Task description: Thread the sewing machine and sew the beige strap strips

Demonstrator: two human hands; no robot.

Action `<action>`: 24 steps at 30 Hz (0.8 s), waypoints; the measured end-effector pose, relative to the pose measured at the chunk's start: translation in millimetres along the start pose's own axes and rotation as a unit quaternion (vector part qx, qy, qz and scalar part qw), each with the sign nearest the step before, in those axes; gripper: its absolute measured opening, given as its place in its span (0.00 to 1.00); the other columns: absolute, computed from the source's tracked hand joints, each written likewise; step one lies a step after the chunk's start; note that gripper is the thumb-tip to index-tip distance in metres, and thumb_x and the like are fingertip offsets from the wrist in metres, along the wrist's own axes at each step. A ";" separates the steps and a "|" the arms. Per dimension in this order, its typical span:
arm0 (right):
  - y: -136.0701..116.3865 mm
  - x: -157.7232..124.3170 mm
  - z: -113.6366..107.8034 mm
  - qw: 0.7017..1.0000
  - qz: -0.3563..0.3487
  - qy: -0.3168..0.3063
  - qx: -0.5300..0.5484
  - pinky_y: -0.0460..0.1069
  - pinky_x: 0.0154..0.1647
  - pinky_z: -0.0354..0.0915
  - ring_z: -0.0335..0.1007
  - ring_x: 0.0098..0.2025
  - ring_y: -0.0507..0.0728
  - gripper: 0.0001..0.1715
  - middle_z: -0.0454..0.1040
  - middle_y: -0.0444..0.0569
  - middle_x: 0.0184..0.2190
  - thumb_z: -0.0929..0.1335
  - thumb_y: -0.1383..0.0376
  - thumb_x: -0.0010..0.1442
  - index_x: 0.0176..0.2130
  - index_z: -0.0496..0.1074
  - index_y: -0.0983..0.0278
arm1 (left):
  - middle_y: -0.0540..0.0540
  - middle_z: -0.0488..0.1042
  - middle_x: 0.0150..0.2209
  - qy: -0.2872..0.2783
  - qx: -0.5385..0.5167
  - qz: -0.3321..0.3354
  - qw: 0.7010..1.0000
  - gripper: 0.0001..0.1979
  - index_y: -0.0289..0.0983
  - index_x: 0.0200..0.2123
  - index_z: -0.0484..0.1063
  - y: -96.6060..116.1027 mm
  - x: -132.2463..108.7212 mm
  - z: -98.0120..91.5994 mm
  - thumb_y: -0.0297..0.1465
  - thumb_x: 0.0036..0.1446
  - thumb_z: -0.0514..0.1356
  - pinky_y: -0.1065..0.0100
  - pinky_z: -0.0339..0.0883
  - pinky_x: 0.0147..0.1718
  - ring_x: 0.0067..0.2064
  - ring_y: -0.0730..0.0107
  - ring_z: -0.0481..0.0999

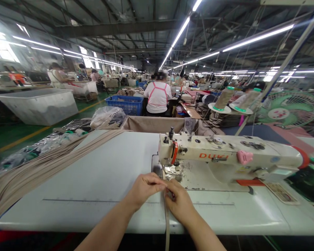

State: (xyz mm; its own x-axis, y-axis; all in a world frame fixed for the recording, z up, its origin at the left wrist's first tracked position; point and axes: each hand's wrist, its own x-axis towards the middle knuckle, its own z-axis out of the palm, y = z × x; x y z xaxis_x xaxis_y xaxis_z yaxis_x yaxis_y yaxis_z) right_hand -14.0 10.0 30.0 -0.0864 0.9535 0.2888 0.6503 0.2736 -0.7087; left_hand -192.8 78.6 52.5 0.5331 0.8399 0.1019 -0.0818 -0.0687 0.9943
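A narrow beige strap is pinched between the left hand and the right hand, both closed on it just in front of the sewing machine, and from there it runs back over the near edge of the table toward the person. The strap's far end seems to lie close to the machine's needle area, though that spot is too small to make out surely. A long bundle of similar straps is laid well to the left of the machine, two thread cones are stood behind it, and a green fan is seen behind its right end.
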 end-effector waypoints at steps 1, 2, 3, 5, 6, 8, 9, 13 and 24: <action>1.4 -0.5 2.4 1.000 -0.002 0.007 -0.014 0.52 0.41 0.68 0.71 0.41 0.58 0.28 0.72 0.47 0.35 0.64 0.75 0.57 0.53 0.76 0.57 | 0.44 0.79 0.34 0.006 -0.004 -0.009 1.000 0.11 0.40 0.33 0.86 -1.0 1.6 -0.3 0.41 0.50 0.74 0.69 0.69 0.38 0.36 0.68 0.76; 2.7 -1.3 4.8 0.999 -0.005 0.015 -0.029 0.52 0.41 0.68 0.71 0.40 0.58 0.27 0.72 0.47 0.36 0.64 0.75 0.57 0.53 0.76 0.58 | 0.44 0.78 0.33 0.015 -0.009 -0.022 1.000 0.12 0.39 0.32 0.86 -2.3 3.5 -0.4 0.41 0.49 0.74 0.69 0.68 0.35 0.34 0.69 0.75; 3.8 -2.5 7.0 0.999 -0.006 0.022 -0.043 0.52 0.41 0.68 0.71 0.40 0.58 0.27 0.73 0.47 0.37 0.64 0.74 0.57 0.53 0.75 0.58 | 0.45 0.78 0.32 0.031 -0.015 -0.040 0.999 0.14 0.38 0.32 0.86 -4.3 5.6 -0.3 0.42 0.47 0.74 0.70 0.67 0.33 0.33 0.70 0.74; 5.1 -5.3 10.8 0.997 -0.003 0.037 -0.069 0.52 0.42 0.68 0.71 0.41 0.58 0.28 0.74 0.48 0.39 0.64 0.75 0.56 0.54 0.74 0.59 | 0.46 0.77 0.29 0.079 -0.018 -0.076 0.994 0.18 0.36 0.31 0.84 -10.2 10.9 -0.2 0.45 0.45 0.73 0.70 0.66 0.30 0.29 0.71 0.72; 5.1 -6.6 12.1 0.996 -0.001 0.042 -0.082 0.53 0.42 0.68 0.72 0.41 0.59 0.29 0.74 0.49 0.40 0.64 0.75 0.56 0.55 0.73 0.59 | 0.47 0.76 0.27 0.105 -0.013 -0.091 0.990 0.20 0.35 0.31 0.84 -14.2 13.8 -0.4 0.47 0.45 0.72 0.70 0.66 0.29 0.28 0.71 0.71; 4.5 -8.5 13.8 0.994 0.004 0.046 -0.104 0.53 0.43 0.68 0.72 0.42 0.59 0.29 0.74 0.49 0.40 0.64 0.75 0.55 0.55 0.73 0.59 | 0.49 0.74 0.24 0.147 0.005 -0.109 0.983 0.22 0.35 0.32 0.82 -22.8 20.0 -1.8 0.49 0.46 0.70 0.71 0.64 0.27 0.26 0.72 0.69; 4.0 -8.9 14.3 0.993 0.006 0.045 -0.112 0.53 0.44 0.68 0.72 0.41 0.60 0.29 0.74 0.49 0.40 0.64 0.74 0.55 0.54 0.73 0.59 | 0.49 0.74 0.24 0.157 0.018 -0.114 0.981 0.22 0.35 0.33 0.82 -26.9 23.1 -2.8 0.49 0.46 0.69 0.71 0.63 0.27 0.26 0.72 0.69; 3.7 -7.8 15.5 0.992 0.014 0.037 -0.119 0.53 0.43 0.68 0.72 0.42 0.60 0.28 0.74 0.49 0.39 0.64 0.74 0.55 0.54 0.72 0.59 | 0.49 0.76 0.25 0.159 0.085 -0.137 0.974 0.18 0.35 0.32 0.82 -37.3 35.7 -7.6 0.45 0.47 0.68 0.71 0.63 0.27 0.27 0.71 0.73; 3.1 -5.8 16.1 0.991 0.045 0.019 -0.121 0.54 0.44 0.67 0.72 0.43 0.61 0.25 0.75 0.49 0.40 0.65 0.72 0.58 0.54 0.72 0.59 | 0.50 0.79 0.23 0.103 0.282 -0.162 0.940 0.04 0.38 0.27 0.84 -28.1 68.3 -19.7 0.31 0.48 0.68 0.71 0.62 0.28 0.29 0.66 0.77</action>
State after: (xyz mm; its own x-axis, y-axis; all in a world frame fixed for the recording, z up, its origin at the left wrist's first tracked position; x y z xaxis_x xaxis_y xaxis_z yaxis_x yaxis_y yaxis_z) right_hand -23.7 7.4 15.8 0.0058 0.9661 0.2580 0.8167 0.1443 -0.5588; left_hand -170.7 148.5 30.9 0.2742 0.9483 -0.1596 0.5471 -0.0173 0.8369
